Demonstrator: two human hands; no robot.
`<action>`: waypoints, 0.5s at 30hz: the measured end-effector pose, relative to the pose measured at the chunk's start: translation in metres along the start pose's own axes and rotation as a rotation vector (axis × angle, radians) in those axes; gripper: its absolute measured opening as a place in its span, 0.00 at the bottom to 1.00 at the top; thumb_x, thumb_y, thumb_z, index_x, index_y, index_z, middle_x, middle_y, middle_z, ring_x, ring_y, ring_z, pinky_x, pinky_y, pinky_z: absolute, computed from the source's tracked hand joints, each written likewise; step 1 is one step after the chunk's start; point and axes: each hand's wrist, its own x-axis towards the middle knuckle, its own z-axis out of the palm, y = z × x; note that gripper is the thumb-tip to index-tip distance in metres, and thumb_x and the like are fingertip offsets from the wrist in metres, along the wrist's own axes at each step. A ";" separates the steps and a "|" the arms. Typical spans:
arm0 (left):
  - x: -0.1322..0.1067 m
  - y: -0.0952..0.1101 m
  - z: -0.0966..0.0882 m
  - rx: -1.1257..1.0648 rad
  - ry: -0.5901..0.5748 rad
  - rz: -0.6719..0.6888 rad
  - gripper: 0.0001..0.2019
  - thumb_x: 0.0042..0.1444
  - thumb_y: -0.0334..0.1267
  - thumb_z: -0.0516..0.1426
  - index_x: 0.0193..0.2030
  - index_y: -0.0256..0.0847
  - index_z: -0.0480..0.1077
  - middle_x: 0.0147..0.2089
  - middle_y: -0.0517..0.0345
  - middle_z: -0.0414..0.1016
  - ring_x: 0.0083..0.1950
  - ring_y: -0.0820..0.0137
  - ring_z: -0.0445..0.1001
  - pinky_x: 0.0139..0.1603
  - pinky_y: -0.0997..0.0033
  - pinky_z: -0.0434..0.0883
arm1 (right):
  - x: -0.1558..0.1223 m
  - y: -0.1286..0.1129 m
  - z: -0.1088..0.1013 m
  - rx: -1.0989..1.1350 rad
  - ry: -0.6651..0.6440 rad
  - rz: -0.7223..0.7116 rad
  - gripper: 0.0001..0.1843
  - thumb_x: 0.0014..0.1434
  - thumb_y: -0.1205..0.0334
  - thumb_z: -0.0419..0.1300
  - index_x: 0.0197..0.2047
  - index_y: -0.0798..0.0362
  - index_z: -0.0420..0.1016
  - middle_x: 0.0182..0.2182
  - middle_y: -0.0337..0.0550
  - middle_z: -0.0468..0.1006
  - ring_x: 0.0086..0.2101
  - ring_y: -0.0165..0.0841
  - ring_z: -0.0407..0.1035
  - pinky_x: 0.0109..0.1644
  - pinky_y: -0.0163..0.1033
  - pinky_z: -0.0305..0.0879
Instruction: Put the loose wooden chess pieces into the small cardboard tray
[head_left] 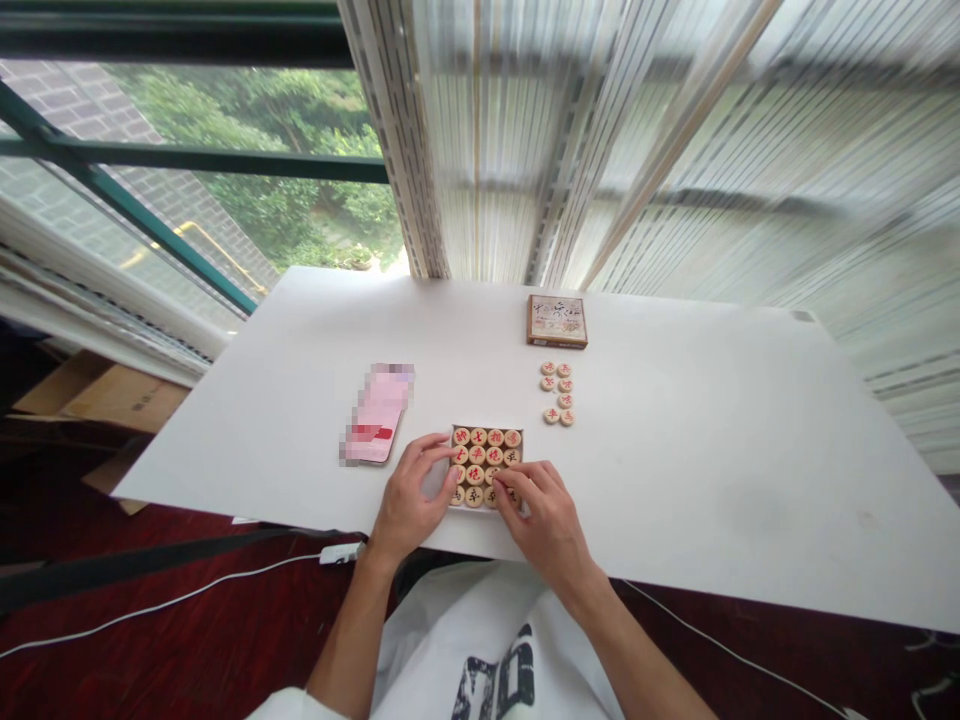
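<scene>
A small open box lies near the table's front edge, filled with rows of round wooden xiangqi pieces in red and black characters. At the box's left side is my left hand, its thumb and fingers apart and touching that edge. My right hand reaches over the lower right part of the box. Its thumb and forefinger are pinched together at a xiangqi piece in the third row, partly hidden by the fingertips. More xiangqi pieces lie in two loose columns to the right of the box.
Behind the loose pieces rests a flat printed box lid. A phone with a pink screen is left of my hands. The white table meets a window and curtains at the back. Cardboard boxes and a white cable are beyond its left side.
</scene>
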 end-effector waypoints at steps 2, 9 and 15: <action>-0.001 0.000 0.000 -0.004 -0.010 -0.015 0.12 0.64 0.36 0.58 0.54 0.46 0.72 0.60 0.50 0.71 0.62 0.60 0.72 0.60 0.55 0.74 | 0.000 0.010 -0.010 0.011 0.032 0.012 0.07 0.68 0.67 0.60 0.47 0.48 0.77 0.39 0.44 0.79 0.41 0.37 0.71 0.46 0.45 0.72; 0.000 -0.001 0.001 -0.012 0.012 -0.020 0.14 0.65 0.37 0.57 0.57 0.46 0.70 0.60 0.48 0.72 0.61 0.59 0.72 0.50 0.61 0.77 | 0.026 0.073 -0.063 -0.131 0.143 0.095 0.11 0.69 0.60 0.57 0.52 0.47 0.77 0.44 0.47 0.78 0.41 0.38 0.74 0.42 0.45 0.77; -0.001 -0.002 0.002 -0.012 0.038 -0.016 0.13 0.65 0.38 0.57 0.56 0.45 0.70 0.60 0.47 0.72 0.60 0.59 0.73 0.49 0.61 0.77 | 0.042 0.104 -0.074 -0.191 0.087 -0.023 0.13 0.69 0.59 0.57 0.54 0.47 0.77 0.48 0.48 0.79 0.48 0.41 0.74 0.53 0.51 0.76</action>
